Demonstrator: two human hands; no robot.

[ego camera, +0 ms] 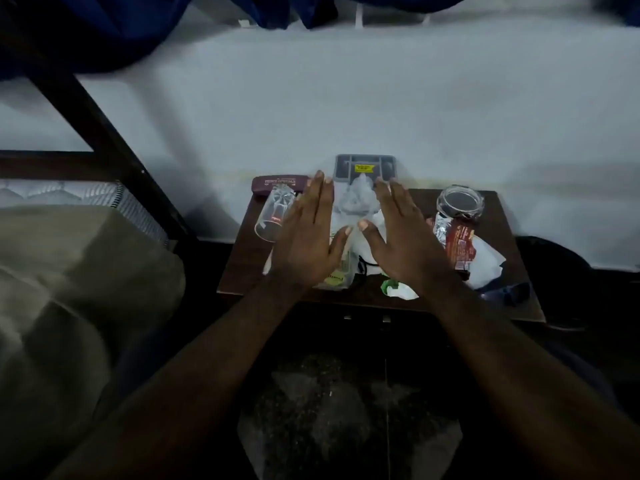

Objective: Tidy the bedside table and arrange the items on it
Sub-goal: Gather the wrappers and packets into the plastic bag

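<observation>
1. We held our left hand (306,237) and right hand (403,237) flat and side by side over the worktop (242,265), fingers straight, gripping nothing.
2. Crumpled clear plastic (355,202) lay between the hands, with a grey tray (363,167) just beyond them.
3. A glass tumbler (275,214) lay on its side just left of the left hand, a maroon case (280,183) beyond it.
4. A glass jar (459,202) sat right of the right hand, beside a red wrapper (457,242).

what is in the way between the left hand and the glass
Nothing visible. The glass lies on its side just left of the open left hand. The maroon case sits behind the glass, not between them.
</observation>
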